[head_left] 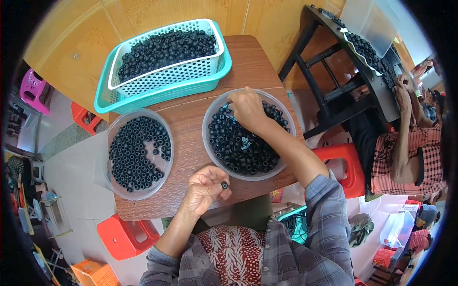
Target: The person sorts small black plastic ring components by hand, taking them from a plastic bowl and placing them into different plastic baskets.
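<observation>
My left hand [204,190] is closed near the table's front edge, pinching a small black ring-shaped piece [224,185] with a hole through it. Over the far part of a round clear tub [208,153] is my right hand [247,108], its fingers curled downward; what they hold, if anything, is hidden. Black ring-shaped pieces [238,152] fill that tub, and small light-blue bits [245,142] show among them. A second clear tub [169,159] to the left contains similar black rings [136,155], with a patch of its bottom showing.
At the back of the brown wooden table [191,112], a white perforated basket [171,75] heaped with black rings sits inside a teal basket [162,93]. Red stools [125,238] stand around. A person [405,148] works at a black table [381,97] on the right.
</observation>
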`<state>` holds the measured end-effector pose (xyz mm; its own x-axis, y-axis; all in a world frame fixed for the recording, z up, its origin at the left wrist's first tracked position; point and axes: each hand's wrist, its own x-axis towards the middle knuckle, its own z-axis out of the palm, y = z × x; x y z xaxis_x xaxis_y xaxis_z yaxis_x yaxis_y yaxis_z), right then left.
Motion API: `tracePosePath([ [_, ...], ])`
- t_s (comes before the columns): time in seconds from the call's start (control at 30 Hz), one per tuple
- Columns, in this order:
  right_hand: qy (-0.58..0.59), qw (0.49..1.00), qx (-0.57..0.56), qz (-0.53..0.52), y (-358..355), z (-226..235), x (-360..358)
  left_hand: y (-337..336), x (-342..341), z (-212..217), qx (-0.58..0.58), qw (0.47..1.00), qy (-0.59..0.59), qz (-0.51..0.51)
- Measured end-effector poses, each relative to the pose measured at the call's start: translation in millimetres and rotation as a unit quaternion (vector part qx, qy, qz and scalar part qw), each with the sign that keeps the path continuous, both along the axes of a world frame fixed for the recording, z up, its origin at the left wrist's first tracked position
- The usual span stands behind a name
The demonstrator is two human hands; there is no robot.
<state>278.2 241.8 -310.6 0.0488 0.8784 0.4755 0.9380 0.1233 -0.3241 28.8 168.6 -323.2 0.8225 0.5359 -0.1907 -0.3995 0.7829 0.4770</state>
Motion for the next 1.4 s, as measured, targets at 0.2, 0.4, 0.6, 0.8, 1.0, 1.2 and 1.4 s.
tracePosePath([
  [0.2,-0.043,0.999,-0.013,-0.019,7.9,-11.4,-3.2,0.1,-1.0,1.1,-0.001,1.000,0.011,0.001],
  [0.4,0.002,1.000,-0.006,0.019,-8.1,2.7,0.1,0.2,-0.9,-0.5,0.008,1.000,0.010,-0.006],
  [0.6,0.169,0.983,-0.066,0.011,-54.2,32.0,-6.3,-1.1,-2.0,-0.3,0.017,1.000,0.004,-0.010],
  [0.8,0.307,0.949,-0.070,0.020,-83.8,45.4,-18.5,-6.5,-2.4,-0.5,0.033,0.999,-0.006,0.005],
  [1.0,0.361,0.927,-0.076,0.075,-114.7,54.2,-30.6,-17.8,-6.6,13.7,0.040,0.998,0.008,0.041],
  [1.2,0.498,0.858,-0.087,0.090,-150.2,64.2,-56.5,-18.7,7.0,38.3,0.080,0.991,0.053,0.096],
  [1.4,0.431,0.898,-0.008,0.090,-165.9,62.9,-73.6,-26.5,23.9,51.2,0.128,0.977,0.101,0.134],
])
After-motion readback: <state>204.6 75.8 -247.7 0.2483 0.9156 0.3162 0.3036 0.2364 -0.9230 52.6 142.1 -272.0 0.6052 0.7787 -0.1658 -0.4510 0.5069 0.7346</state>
